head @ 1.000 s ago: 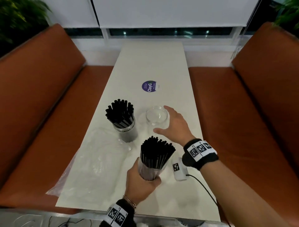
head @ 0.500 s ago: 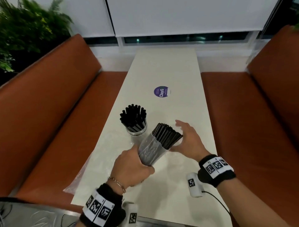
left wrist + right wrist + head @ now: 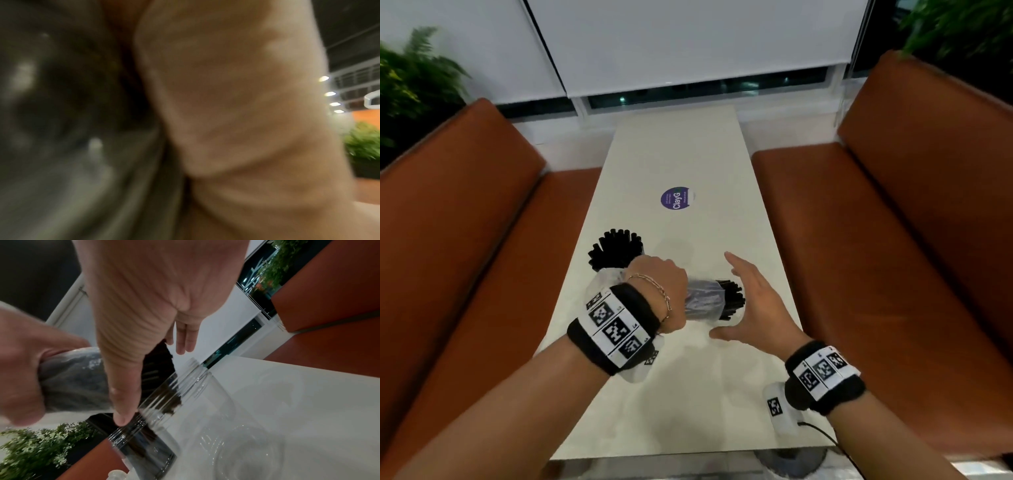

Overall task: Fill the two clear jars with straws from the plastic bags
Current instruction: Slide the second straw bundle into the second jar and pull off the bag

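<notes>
My left hand (image 3: 664,287) grips a clear plastic bag of black straws (image 3: 703,303) and holds it sideways, its open end pointing right. In the right wrist view the straw tips (image 3: 164,394) sit in the mouth of the empty clear jar (image 3: 205,402), which is tipped toward them. My right hand (image 3: 751,301) is spread beside that mouth, its thumb (image 3: 123,417) on the threaded rim and its fingers (image 3: 185,340) straight. The other jar (image 3: 616,251), packed with black straws, stands behind my left hand. The left wrist view is a blur of palm and dark bag.
The pale table (image 3: 681,154) runs away from me between two orange benches (image 3: 465,222) (image 3: 893,222). A round purple sticker (image 3: 677,198) lies mid-table. A white tagged device with a cable (image 3: 779,409) hangs under my right wrist near the table's front edge.
My left hand has swung the bag of straws from upright to lying sideways and carried it right to the jar. My right hand has stayed at the empty jar, which has tipped.
</notes>
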Demonstrator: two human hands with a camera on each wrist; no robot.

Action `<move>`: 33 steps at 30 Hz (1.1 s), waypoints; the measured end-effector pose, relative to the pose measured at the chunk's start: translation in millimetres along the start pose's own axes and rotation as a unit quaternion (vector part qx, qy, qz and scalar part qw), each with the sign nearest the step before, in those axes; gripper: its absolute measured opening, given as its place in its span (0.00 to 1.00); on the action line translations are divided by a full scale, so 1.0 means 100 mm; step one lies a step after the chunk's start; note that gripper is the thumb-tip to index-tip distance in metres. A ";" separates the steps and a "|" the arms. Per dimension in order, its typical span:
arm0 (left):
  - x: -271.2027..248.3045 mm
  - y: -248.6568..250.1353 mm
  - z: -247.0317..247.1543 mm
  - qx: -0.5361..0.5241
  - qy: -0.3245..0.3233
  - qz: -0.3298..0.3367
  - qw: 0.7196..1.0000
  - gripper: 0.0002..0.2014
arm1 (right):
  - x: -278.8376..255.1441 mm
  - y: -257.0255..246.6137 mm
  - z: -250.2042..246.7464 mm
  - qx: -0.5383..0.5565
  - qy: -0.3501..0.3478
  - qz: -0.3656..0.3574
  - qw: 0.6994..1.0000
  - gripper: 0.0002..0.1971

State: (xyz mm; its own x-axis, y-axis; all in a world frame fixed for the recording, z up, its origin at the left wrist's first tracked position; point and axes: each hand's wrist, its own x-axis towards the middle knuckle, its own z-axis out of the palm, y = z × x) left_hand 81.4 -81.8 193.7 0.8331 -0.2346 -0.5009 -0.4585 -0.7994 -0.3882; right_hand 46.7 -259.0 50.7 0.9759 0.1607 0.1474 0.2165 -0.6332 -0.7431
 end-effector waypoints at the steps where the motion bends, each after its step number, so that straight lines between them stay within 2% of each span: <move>1: 0.01 0.04 -0.07 0.026 -0.011 0.002 1.000 0.09 | 0.00 -0.02 0.00 -0.006 -0.001 -0.005 1.000 0.70; 6: 0.12 0.22 -0.23 0.083 -0.022 0.019 0.996 0.18 | 0.06 -0.02 0.13 -0.014 -0.038 0.026 0.999 0.66; 8: 0.17 0.25 -0.23 0.061 -0.030 0.011 0.998 0.17 | 0.08 0.00 0.20 -0.004 -0.034 0.048 0.998 0.61; 10: 0.21 0.23 -0.18 0.039 -0.005 0.019 0.999 0.12 | 0.10 0.03 0.27 -0.003 -0.017 0.058 0.998 0.52; 11: 0.22 0.22 -0.18 0.016 0.006 0.027 0.999 0.16 | 0.10 0.04 0.30 -0.007 -0.009 0.056 0.998 0.48; 12: 0.20 0.19 -0.21 -0.004 0.003 0.039 0.999 0.18 | 0.11 0.05 0.32 -0.011 -0.001 0.051 0.999 0.46; 13: 0.17 0.18 -0.25 -0.012 -0.005 0.053 0.999 0.13 | 0.11 0.07 0.35 -0.014 0.003 0.045 0.999 0.44; 14: 0.13 0.16 -0.30 -0.014 -0.009 0.069 0.997 0.13 | 0.12 0.10 0.37 -0.016 0.003 0.043 0.999 0.44; 16: 0.09 0.10 -0.40 -0.013 -0.019 0.094 0.995 0.32 | 0.13 0.14 0.40 -0.016 0.010 0.045 0.999 0.44; 17: 0.07 0.08 -0.46 -0.026 -0.017 0.098 0.995 0.37 | 0.14 0.15 0.40 -0.011 0.013 0.048 0.999 0.45; 22: 0.01 0.10 -0.63 0.001 0.008 0.123 0.992 0.31 | 0.13 0.12 0.42 0.023 0.024 0.085 0.996 0.44; 28: -0.13 0.02 -0.86 -0.001 0.062 0.144 0.988 0.54 | 0.12 0.07 0.43 0.056 0.055 0.113 0.991 0.40; 31: -0.26 -0.32 -0.88 -0.099 0.098 0.099 0.985 0.62 | 0.11 0.04 0.44 0.057 0.062 0.111 0.990 0.40; 33: -0.38 -0.64 -0.79 -0.197 0.107 0.072 0.972 0.62 | 0.11 0.04 0.44 0.063 0.068 0.109 0.990 0.40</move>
State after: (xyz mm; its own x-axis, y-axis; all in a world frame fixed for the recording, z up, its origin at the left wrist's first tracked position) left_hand 103.6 -65.7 298.7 0.8335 -0.4360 -0.3393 -0.4564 -0.8895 0.0219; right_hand 56.8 -226.7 20.2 0.9954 -0.0787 0.0555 0.0042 -0.5409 -0.8411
